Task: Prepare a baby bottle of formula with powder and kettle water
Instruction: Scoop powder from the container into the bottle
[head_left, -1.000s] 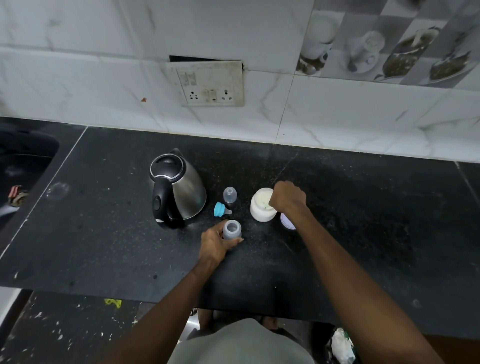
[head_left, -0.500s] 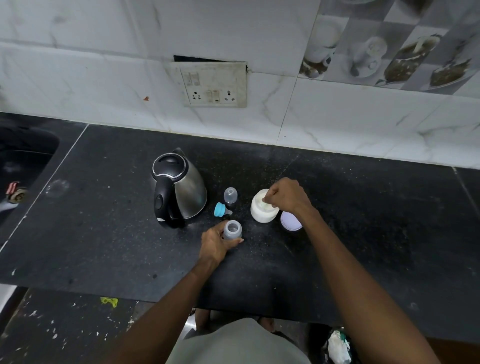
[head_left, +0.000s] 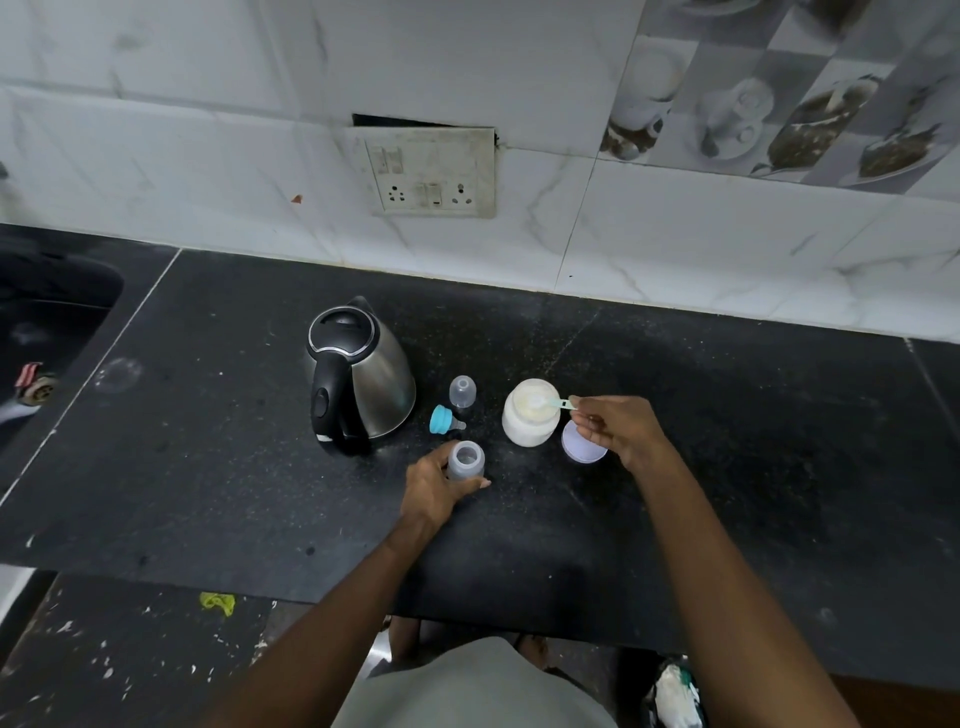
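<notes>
Powder scoop now lifted clear at the jar mouth.
Right hand pinches the scoop, drawn from the powder jar; left hand grips the open bottle, ready for filling.

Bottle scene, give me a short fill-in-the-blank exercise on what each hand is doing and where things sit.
1. The left hand holds the open ____ upright on the counter.
2. The right hand pinches a ____ over the powder jar.
3. The teal nipple ring lies between the jar and the ____.
4. The jar's lid lies on the jar's ____ side.

Missing words: bottle; scoop; kettle; right
</notes>
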